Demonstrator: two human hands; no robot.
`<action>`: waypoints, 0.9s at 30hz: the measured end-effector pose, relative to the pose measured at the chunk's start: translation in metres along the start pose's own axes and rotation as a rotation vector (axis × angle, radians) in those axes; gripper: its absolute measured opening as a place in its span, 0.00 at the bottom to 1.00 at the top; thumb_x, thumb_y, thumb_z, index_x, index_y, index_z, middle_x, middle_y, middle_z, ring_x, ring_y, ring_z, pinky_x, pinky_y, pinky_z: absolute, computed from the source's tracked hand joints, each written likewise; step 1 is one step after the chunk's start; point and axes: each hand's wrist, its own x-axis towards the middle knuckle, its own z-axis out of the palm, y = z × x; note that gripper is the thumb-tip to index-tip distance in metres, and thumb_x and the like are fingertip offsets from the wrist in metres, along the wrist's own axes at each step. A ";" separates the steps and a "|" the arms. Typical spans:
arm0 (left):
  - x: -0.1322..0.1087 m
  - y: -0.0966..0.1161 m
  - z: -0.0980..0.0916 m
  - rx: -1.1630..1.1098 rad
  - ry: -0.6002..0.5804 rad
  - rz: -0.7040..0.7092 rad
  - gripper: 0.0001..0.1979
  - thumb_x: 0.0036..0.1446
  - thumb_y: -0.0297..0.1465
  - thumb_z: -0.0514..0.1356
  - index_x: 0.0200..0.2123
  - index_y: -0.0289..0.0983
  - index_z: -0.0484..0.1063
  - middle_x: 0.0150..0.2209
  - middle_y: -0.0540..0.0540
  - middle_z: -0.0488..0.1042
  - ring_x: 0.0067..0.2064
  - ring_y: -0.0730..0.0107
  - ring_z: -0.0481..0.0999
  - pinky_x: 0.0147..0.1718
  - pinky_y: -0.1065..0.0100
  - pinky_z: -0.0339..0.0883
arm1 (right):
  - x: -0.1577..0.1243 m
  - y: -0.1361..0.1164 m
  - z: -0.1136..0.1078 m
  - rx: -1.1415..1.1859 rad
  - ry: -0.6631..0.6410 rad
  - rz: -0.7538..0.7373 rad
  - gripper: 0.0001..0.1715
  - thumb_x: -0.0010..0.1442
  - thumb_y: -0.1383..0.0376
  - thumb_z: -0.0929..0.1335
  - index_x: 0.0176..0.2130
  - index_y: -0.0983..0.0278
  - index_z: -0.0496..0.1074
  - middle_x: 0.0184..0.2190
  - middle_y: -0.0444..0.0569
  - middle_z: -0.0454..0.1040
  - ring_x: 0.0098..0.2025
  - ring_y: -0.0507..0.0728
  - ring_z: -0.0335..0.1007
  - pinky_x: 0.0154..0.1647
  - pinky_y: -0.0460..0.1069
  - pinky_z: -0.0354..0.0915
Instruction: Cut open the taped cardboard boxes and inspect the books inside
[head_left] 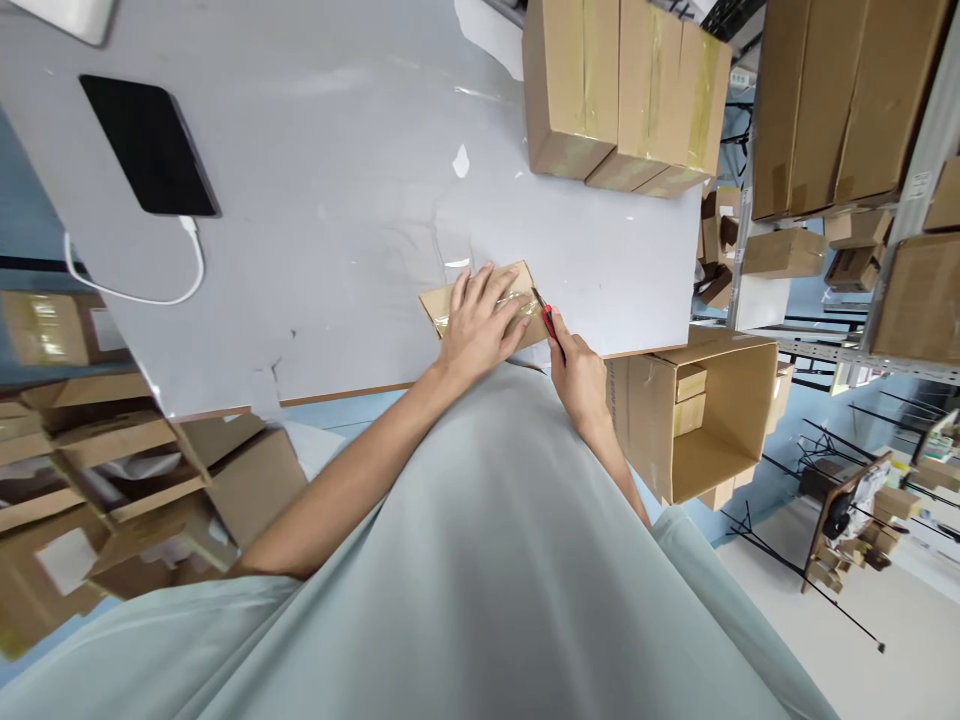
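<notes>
A small cardboard box (pixel 517 278) with shiny clear tape lies at the front edge of the grey table (pixel 337 200), close to my body. My left hand (pixel 480 320) rests flat on top of it, fingers spread, covering much of the box. In my right hand (pixel 577 370) is a red and black utility knife (pixel 548 318), gripped by its handle. The knife's tip meets the right end of the box, near the tape. How deep the blade sits I cannot tell.
Taped cartons (pixel 630 90) stand at the table's back right. A black phone (pixel 150 145) with a white cable (pixel 196 260) lies at the left. An open carton (pixel 720 400) holding small boxes is right of the table; more open boxes (pixel 112 470) are at lower left. Shelving (pixel 900 210) stands far right.
</notes>
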 end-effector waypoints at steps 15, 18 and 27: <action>0.001 -0.002 0.006 -0.059 0.011 0.015 0.23 0.79 0.48 0.55 0.67 0.48 0.76 0.80 0.41 0.68 0.84 0.40 0.57 0.83 0.30 0.42 | -0.005 -0.042 0.014 -0.222 -0.003 0.198 0.49 0.83 0.71 0.58 0.86 0.45 0.29 0.54 0.55 0.80 0.47 0.57 0.84 0.46 0.47 0.76; 0.002 0.002 0.006 -0.085 0.011 -0.007 0.23 0.80 0.49 0.52 0.64 0.48 0.78 0.79 0.41 0.68 0.84 0.41 0.58 0.83 0.29 0.43 | -0.015 -0.044 0.011 -0.246 -0.037 0.228 0.49 0.82 0.70 0.58 0.87 0.45 0.30 0.53 0.55 0.80 0.46 0.57 0.85 0.44 0.47 0.77; 0.003 0.003 0.005 -0.137 0.014 -0.006 0.25 0.79 0.51 0.52 0.66 0.48 0.77 0.80 0.41 0.67 0.85 0.41 0.56 0.83 0.30 0.41 | -0.021 -0.043 0.005 -0.271 -0.049 0.261 0.48 0.82 0.69 0.59 0.87 0.49 0.33 0.51 0.56 0.81 0.44 0.57 0.84 0.44 0.46 0.75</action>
